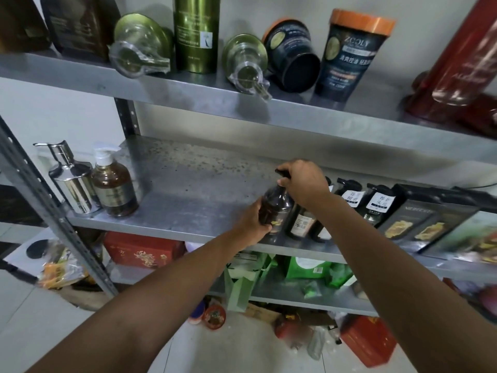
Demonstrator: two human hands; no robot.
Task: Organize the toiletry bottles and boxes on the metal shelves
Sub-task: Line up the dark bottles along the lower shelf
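Dark glossy pump bottle (277, 204), gold label: left hand (251, 224) wraps its body, right hand (304, 184) curls fingers over its pump.

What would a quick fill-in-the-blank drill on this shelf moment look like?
1. The left hand grips the dark bottle by its body while the right hand holds its ____.
2. The chrome dispenser stands at the ____ end of the middle shelf, beside the amber bottle.
3. On the top shelf, the tall green bottle stands ____ between two toppled green bottles.
Missing words: pump; left; upright.
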